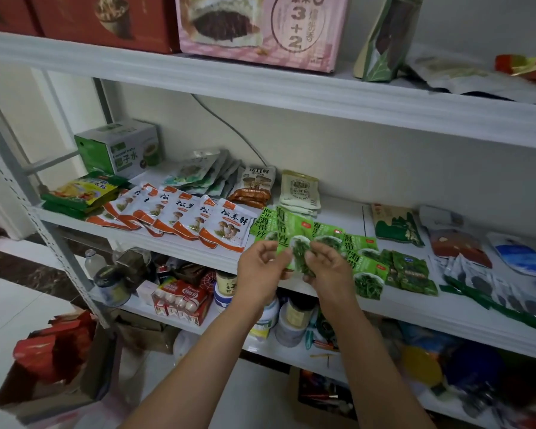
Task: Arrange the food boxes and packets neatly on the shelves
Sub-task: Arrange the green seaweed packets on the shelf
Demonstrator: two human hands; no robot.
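Both my hands hold one green seaweed packet (291, 235) just above the front edge of the middle shelf (180, 243). My left hand (262, 267) pinches its lower left edge, and my right hand (325, 267) grips its lower right edge. More green seaweed packets (361, 255) lie overlapping to the right of it. A fanned row of white and orange mushroom packets (180, 219) lies to the left. Behind them are pale green pouches (201, 174), a brown mushroom bag (256, 187) and cream packets (300, 193).
A green and white box (121, 150) and yellow-green packets (81, 193) occupy the shelf's left end. Dark green, red and blue packets (458, 246) cover its right end. A pink box (260, 29) stands on the upper shelf. Jars and bottles crowd the lower shelf (198, 323). An open carton (53, 366) sits on the floor.
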